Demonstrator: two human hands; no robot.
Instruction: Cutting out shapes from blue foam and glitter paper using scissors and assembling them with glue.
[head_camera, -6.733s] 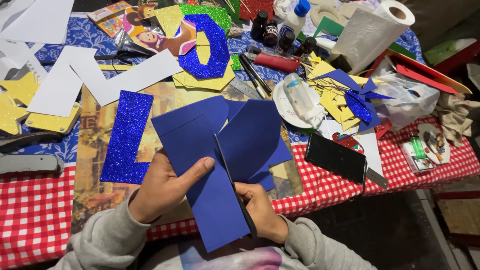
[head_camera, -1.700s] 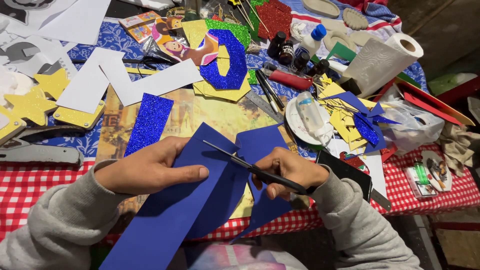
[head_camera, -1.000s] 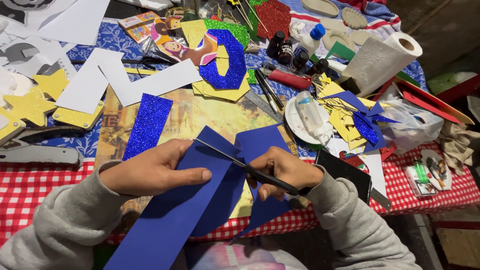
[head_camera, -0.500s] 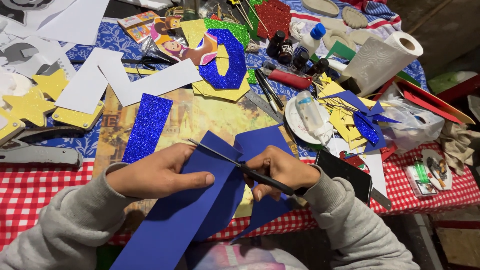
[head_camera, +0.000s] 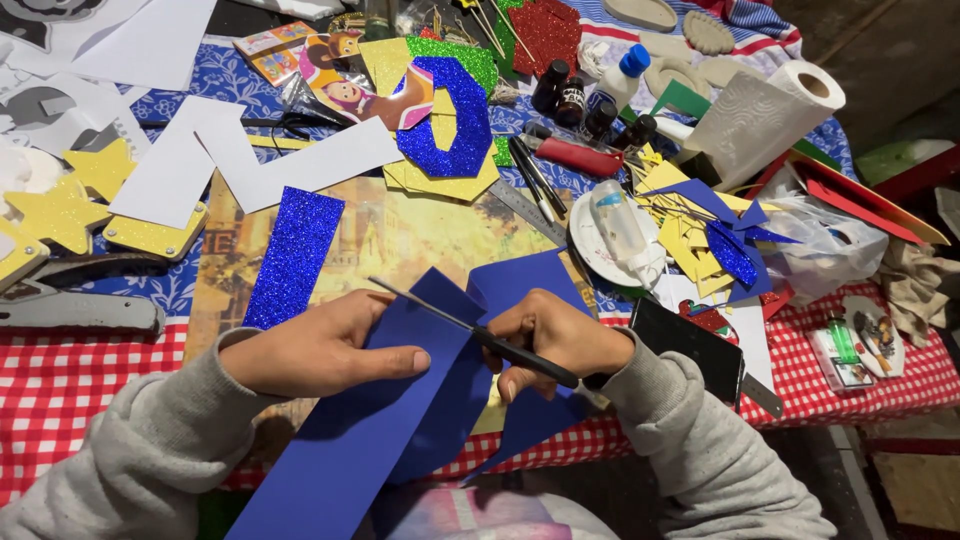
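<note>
A person in grey sleeves sits at a cluttered craft bench (head_camera: 90, 370) covered with a red-and-white checked cloth, seen from above. Low in the centre of the frame, the right hand (head_camera: 555, 340) is wrapped around the handles of a pair of black scissors (head_camera: 470, 330). The thin blades point up and to the left across the picture, their tips reaching just past the upper edge of a sheet of plain dark blue craft foam (head_camera: 400, 420). The sheet is long, and its long axis runs from the lower left of the frame up toward the centre, hanging off the near edge of the bench toward the person's lap.

The left hand (head_camera: 320, 350) lies directly left of the blades, palm down, fingers extended to the right and pressed flat on the blue sheet, with the thumb tip nearly meeting the scissors. The right hand sits to the right of the cut line, so the blades lie between the two hands. A second flap of the same blue sheet lies under and behind the right hand.

Just above the left hand, a strip of blue glitter foam (head_camera: 295, 255) lies on a yellowish printed board (head_camera: 420, 235). A paper towel roll (head_camera: 765, 110) sits at the upper right.
</note>
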